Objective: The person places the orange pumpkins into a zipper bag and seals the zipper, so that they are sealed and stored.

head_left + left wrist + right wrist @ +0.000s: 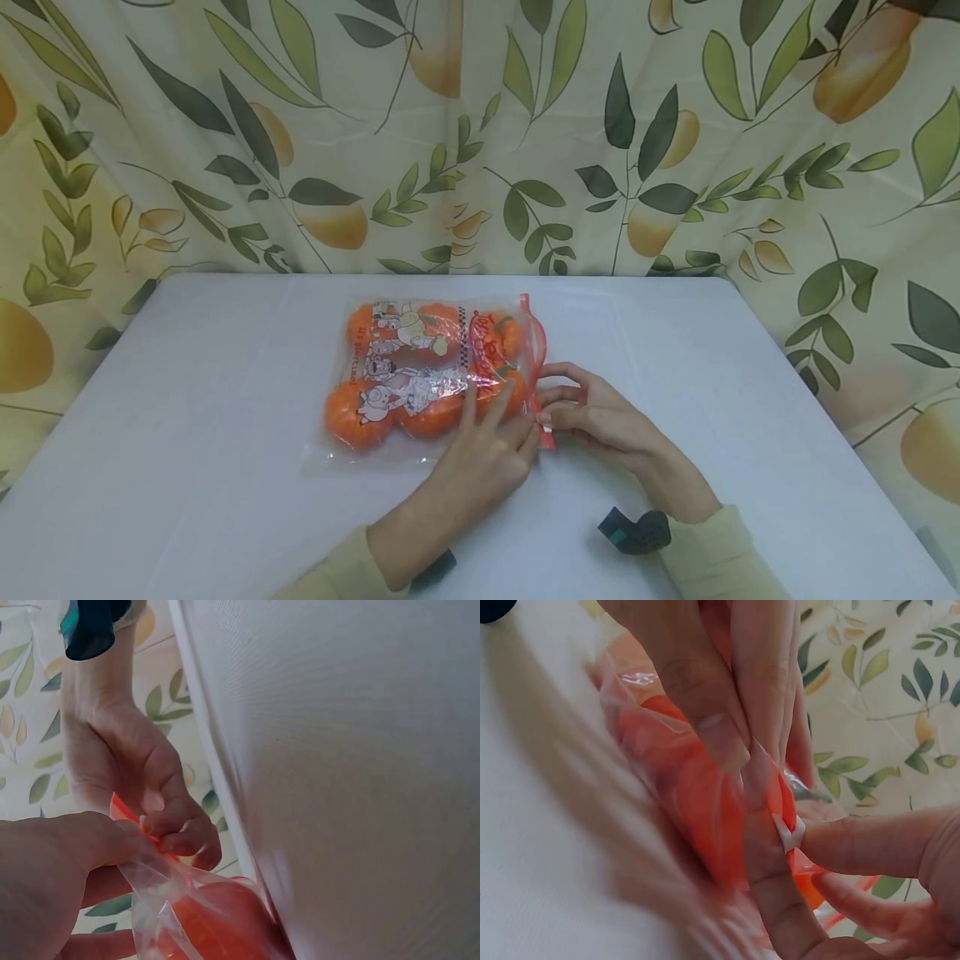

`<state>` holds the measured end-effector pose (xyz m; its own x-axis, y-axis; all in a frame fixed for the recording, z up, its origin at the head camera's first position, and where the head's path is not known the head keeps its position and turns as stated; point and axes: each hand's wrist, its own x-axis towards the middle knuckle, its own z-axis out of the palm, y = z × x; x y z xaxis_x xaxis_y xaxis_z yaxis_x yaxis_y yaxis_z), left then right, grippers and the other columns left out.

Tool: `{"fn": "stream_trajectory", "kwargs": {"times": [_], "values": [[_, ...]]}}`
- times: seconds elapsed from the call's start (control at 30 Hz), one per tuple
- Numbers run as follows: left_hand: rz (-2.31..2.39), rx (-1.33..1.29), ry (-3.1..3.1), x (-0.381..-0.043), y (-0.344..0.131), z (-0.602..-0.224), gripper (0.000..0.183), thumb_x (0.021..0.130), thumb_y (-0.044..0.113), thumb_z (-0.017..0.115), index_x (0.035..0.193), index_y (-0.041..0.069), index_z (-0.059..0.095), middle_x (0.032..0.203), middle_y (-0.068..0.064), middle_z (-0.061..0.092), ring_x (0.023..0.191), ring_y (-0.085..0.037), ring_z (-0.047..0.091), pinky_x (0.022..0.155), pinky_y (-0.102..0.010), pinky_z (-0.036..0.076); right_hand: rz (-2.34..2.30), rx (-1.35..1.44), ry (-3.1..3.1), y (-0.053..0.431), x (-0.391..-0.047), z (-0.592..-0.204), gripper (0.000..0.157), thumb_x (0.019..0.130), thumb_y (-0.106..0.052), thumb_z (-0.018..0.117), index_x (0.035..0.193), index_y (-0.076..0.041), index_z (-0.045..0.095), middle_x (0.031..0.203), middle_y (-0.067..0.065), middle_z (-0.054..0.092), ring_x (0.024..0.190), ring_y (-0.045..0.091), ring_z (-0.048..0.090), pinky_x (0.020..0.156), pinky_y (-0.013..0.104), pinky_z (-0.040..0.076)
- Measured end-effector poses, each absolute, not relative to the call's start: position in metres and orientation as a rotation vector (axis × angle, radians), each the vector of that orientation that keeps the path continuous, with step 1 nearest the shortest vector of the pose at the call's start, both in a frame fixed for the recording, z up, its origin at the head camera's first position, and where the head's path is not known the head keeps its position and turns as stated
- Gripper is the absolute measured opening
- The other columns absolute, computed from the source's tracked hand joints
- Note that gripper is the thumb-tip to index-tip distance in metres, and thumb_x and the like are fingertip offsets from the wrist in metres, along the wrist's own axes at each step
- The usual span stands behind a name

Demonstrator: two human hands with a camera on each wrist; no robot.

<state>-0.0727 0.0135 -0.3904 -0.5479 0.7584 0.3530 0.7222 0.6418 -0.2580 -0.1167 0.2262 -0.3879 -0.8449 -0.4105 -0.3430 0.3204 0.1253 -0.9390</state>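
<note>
A clear slider zip bag [411,367] printed with cartoon animals lies on the white table, holding several round orange things [358,417], some with green stems. Its red zip strip [525,307] runs down the right side. My left hand [480,462] pinches the bag's edge by the near end of that strip, with two other fingers spread over the plastic. At the strip, my right hand [611,425] pinches the small white slider [791,834] between thumb and index finger. The strip bows outward at its middle.
The white table [187,400] extends around the bag on all sides. Behind it hangs a curtain [480,142] printed with leaves and fruit. A dark wrist device [636,531] sits at the right sleeve, and another [435,571] is partly hidden under the left forearm.
</note>
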Motion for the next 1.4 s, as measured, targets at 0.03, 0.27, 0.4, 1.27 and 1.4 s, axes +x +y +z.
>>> {"fn": "stream_trajectory", "kwargs": {"times": [0.03, 0.27, 0.4, 1.27, 1.4], "values": [[0.125, -1.167, -2.429, -0.072, 0.014, -0.390, 0.038, 0.089, 0.029, 0.074, 0.127, 0.023, 0.069, 0.126, 0.006, 0.070, 0.134, -0.034, 0.052, 0.100, -0.067, 0.045, -1.768, -0.078, 1.890, 0.226, -0.117, -0.388, 0.063, 0.089, -0.005, 0.067, 0.143, -0.004, 0.034, 0.110, 0.008, 0.067, 0.092, 0.018, 0.065, 0.075, 0.025, 0.053], [0.113, -1.190, -2.451, -0.072, 0.013, -0.388, 0.036, 0.089, 0.027, 0.074, 0.125, 0.025, 0.071, 0.123, 0.008, 0.071, 0.135, -0.033, 0.051, 0.101, -0.068, 0.043, -1.705, -0.005, 2.019, 0.223, -0.121, -0.389, 0.061, 0.090, -0.006, 0.063, 0.144, -0.005, 0.035, 0.114, 0.012, 0.062, 0.096, 0.021, 0.063, 0.084, 0.026, 0.055], [0.024, -1.133, -2.495, -0.075, 0.010, -0.385, 0.039, 0.087, 0.035, 0.076, 0.124, 0.027, 0.071, 0.128, 0.010, 0.068, 0.136, -0.027, 0.051, 0.106, -0.066, 0.041, -1.676, -0.052, 2.018, 0.225, -0.120, -0.389, 0.059, 0.091, -0.009, 0.064, 0.143, -0.003, 0.035, 0.106, 0.011, 0.065, 0.093, 0.021, 0.065, 0.085, 0.026, 0.056], [0.153, -1.098, -2.592, -0.076, 0.010, -0.389, 0.056, 0.087, 0.035, 0.076, 0.140, 0.024, 0.058, 0.155, -0.009, 0.044, 0.142, -0.037, 0.042, 0.103, -0.070, 0.040, -1.702, -0.010, 2.070, 0.220, -0.120, -0.392, 0.059, 0.092, -0.007, 0.063, 0.144, -0.001, 0.037, 0.103, 0.006, 0.068, 0.088, 0.017, 0.068, 0.082, 0.026, 0.059], [0.168, -1.127, -2.593, -0.075, 0.010, -0.389, 0.057, 0.087, 0.036, 0.076, 0.140, 0.025, 0.058, 0.155, -0.009, 0.044, 0.142, -0.037, 0.042, 0.102, -0.070, 0.041, -1.675, 0.041, 2.179, 0.216, -0.120, -0.392, 0.059, 0.091, -0.010, 0.065, 0.144, -0.001, 0.040, 0.102, 0.008, 0.068, 0.085, 0.015, 0.066, 0.080, 0.024, 0.057]]}}
